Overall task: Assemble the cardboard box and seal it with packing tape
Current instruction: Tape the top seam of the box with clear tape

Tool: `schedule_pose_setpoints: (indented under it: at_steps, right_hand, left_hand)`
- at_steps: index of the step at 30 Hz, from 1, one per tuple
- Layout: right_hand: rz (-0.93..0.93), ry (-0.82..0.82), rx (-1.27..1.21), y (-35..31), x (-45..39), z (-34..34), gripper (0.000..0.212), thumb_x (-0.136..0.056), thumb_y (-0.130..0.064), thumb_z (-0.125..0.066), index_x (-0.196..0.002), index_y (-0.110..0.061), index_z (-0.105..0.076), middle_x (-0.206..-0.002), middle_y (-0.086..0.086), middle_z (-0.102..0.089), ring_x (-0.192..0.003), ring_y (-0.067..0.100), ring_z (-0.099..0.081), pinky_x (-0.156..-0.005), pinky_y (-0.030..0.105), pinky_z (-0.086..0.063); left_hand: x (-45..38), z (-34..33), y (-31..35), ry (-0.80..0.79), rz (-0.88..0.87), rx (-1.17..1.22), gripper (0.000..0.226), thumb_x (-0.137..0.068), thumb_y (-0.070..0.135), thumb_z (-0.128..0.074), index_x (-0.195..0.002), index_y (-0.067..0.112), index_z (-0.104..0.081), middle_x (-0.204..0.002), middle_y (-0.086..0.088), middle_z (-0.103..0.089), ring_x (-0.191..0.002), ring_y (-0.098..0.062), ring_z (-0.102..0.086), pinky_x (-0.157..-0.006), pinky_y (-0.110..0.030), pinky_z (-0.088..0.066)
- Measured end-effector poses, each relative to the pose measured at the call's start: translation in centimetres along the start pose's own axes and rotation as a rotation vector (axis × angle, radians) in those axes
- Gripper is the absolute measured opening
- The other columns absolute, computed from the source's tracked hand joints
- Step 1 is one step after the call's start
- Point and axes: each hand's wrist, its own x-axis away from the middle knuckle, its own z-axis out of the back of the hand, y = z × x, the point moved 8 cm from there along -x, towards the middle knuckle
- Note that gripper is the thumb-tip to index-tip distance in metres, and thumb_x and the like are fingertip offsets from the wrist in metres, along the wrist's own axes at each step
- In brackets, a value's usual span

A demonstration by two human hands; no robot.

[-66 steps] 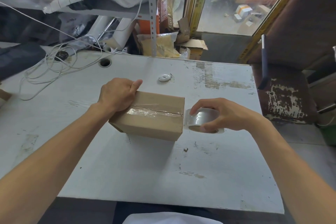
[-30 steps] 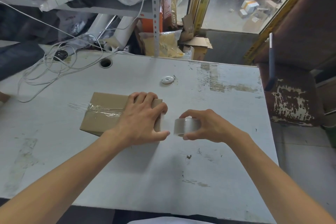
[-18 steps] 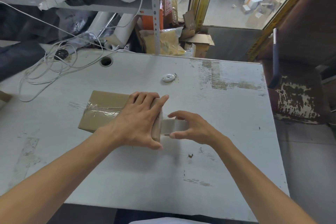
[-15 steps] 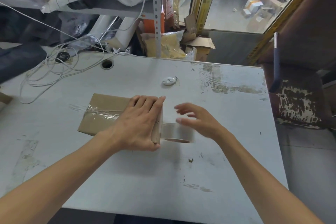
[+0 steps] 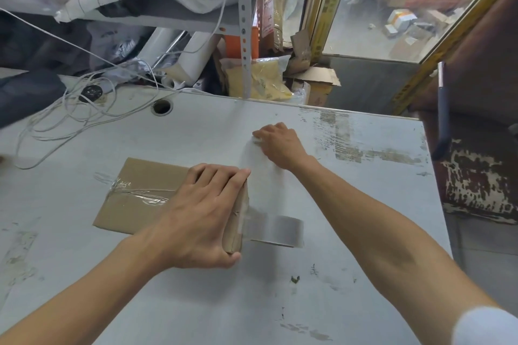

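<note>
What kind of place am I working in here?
Probably a small packing or storeroom workspace: a worn white table holding the box and tape roll, cluttered shelving with bags behind, and loose cartons by the glass door.

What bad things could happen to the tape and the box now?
The tape roll lies loose on the table, joined to the cardboard box by a strip; a bump could peel it. The right hand is reaching for a small white thing, so only the left hand steadies the box.
</note>
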Motion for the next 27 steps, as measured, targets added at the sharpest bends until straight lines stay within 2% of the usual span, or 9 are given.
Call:
schedule_pose_setpoints:
  at_steps: [2, 4, 8, 11, 15, 17, 21, 23, 27]
  right_hand:
    - [0.042, 0.043, 0.112, -0.5, -0.5, 0.4, 0.028, -0.099, -0.018, -0.048, -0.12, -0.019, -0.066, -0.116, 0.004, -0.067, -0.106, 0.028, -0.052, -0.078, 0.036, -0.036]
    - [-0.026, 0.038, 0.052, -0.1, 0.0, 1.3, 0.027, -0.098, -0.016, -0.048, -0.112, -0.017, -0.071, -0.105, 0.006, -0.07, -0.101, 0.028, -0.053, -0.073, 0.034, -0.034]
    - [-0.36, 0.204, -0.775, 1.4, 5.2, 6.2, 0.008, -0.09, -0.019, -0.063, -0.095, -0.015, -0.068, -0.088, 0.004, -0.069, -0.082, 0.021, -0.064, -0.065, 0.028, -0.046]
    - [-0.363, 0.292, -1.43, -0.9, 11.1, 9.3, 0.025, -0.085, -0.007, -0.073, -0.107, -0.011, -0.06, -0.094, 0.01, -0.066, -0.08, 0.017, -0.069, -0.076, 0.029, -0.058]
    - [-0.354, 0.313, -1.775, -3.5, 16.3, 9.4, 0.018, -0.09, -0.005, -0.069, -0.108, -0.008, -0.066, -0.091, 0.012, -0.063, -0.064, 0.017, -0.06, -0.063, 0.025, -0.053]
    - [-0.392, 0.306, -1.857, -4.4, 17.8, 8.9, 0.015, -0.089, -0.004, -0.068, -0.103, -0.006, -0.07, -0.088, 0.009, -0.064, -0.062, 0.015, -0.058, -0.063, 0.022, -0.051]
    - [-0.404, 0.298, -1.956, -5.3, 20.4, 8.6, 0.034, -0.075, -0.001, -0.075, -0.109, -0.006, -0.071, -0.099, 0.007, -0.072, -0.085, 0.017, -0.068, -0.079, 0.024, -0.055]
    - [-0.422, 0.316, -1.921, -5.5, 21.6, 8.4, 0.038, -0.073, -0.003, -0.076, -0.11, -0.003, -0.07, -0.096, 0.008, -0.074, -0.085, 0.018, -0.069, -0.081, 0.026, -0.056]
    - [-0.51, 0.361, -1.632, -6.0, 22.7, 7.2, 0.017, -0.095, -0.013, -0.064, -0.098, 0.001, -0.072, -0.084, 0.016, -0.074, -0.07, 0.025, -0.072, -0.068, 0.03, -0.06]
  left_hand:
    - [-0.1, 0.0, 0.0, -0.015, 0.01, -0.002, 0.12, -0.047, 0.071, -0.066, -0.145, 0.006, -0.041, -0.131, -0.005, -0.052, -0.121, -0.025, -0.047, -0.11, -0.039, -0.029]
    - [-0.1, 0.0, 0.0, -0.031, 0.017, -0.006, 0.121, -0.048, 0.072, -0.065, -0.146, 0.006, -0.04, -0.132, -0.005, -0.051, -0.122, -0.025, -0.046, -0.111, -0.038, -0.027]
    - [0.1, 0.3, 0.2, -0.07, 0.036, -0.004, 0.121, -0.049, 0.073, -0.065, -0.147, 0.008, -0.037, -0.133, -0.004, -0.049, -0.125, -0.023, -0.041, -0.112, -0.036, -0.024]
    - [0.1, 0.3, 0.2, -0.074, 0.044, -0.009, 0.121, -0.049, 0.074, -0.064, -0.147, 0.007, -0.037, -0.133, -0.004, -0.05, -0.125, -0.022, -0.04, -0.112, -0.035, -0.023]
    - [0.1, 0.3, 0.2, -0.079, 0.051, -0.01, 0.122, -0.048, 0.075, -0.062, -0.146, 0.007, -0.038, -0.133, -0.005, -0.05, -0.126, -0.023, -0.039, -0.112, -0.037, -0.024]
    - [0.1, 0.3, 0.3, -0.077, 0.053, -0.01, 0.123, -0.048, 0.075, -0.062, -0.147, 0.007, -0.036, -0.135, -0.005, -0.05, -0.127, -0.023, -0.04, -0.112, -0.038, -0.025]
    - [0.3, 0.3, 0.3, -0.07, 0.062, -0.009, 0.124, -0.047, 0.076, -0.063, -0.148, 0.009, -0.034, -0.136, -0.005, -0.048, -0.127, -0.024, -0.04, -0.113, -0.038, -0.023]
    - [0.3, 0.3, 0.2, -0.071, 0.069, -0.007, 0.126, -0.047, 0.077, -0.062, -0.149, 0.01, -0.033, -0.136, -0.005, -0.047, -0.127, -0.026, -0.042, -0.113, -0.038, -0.024]
    - [0.3, 0.5, 0.3, -0.061, 0.067, -0.005, 0.125, -0.047, 0.078, -0.061, -0.149, 0.009, -0.034, -0.136, -0.005, -0.047, -0.126, -0.027, -0.042, -0.112, -0.038, -0.023]
